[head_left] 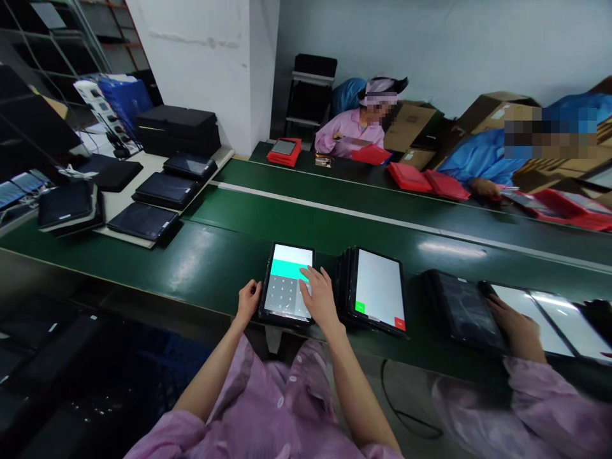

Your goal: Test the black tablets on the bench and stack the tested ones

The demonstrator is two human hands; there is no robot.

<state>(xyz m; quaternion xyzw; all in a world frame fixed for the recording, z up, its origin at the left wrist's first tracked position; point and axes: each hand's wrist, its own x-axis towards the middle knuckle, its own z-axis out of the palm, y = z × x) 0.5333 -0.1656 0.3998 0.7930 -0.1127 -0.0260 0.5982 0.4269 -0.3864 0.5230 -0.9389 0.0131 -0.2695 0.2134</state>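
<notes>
A tablet (287, 290) lies on the green bench in front of me, its lit screen showing a calculator keypad under a turquoise band. Over the right side of that screen is my right hand (319, 294), open, with fingers stretched out; whether a fingertip presses the glass, I cannot tell. My left hand (249, 299) is curled into a loose fist by the tablet's left edge, with nothing visible inside it. Just right of my right hand, a second tablet (380, 287) tops a stack. Its screen is pale, with green and red squares in the lower corners.
A co-worker's hand (516, 322) touches tablets at the right. Dark tablets (165, 189) line a white board at the left. Across the green bench (210, 255), two people sit near red sleeves (414, 176). A raised pale rail (329, 205) runs along the bench. Cardboard boxes (411, 127) stand behind.
</notes>
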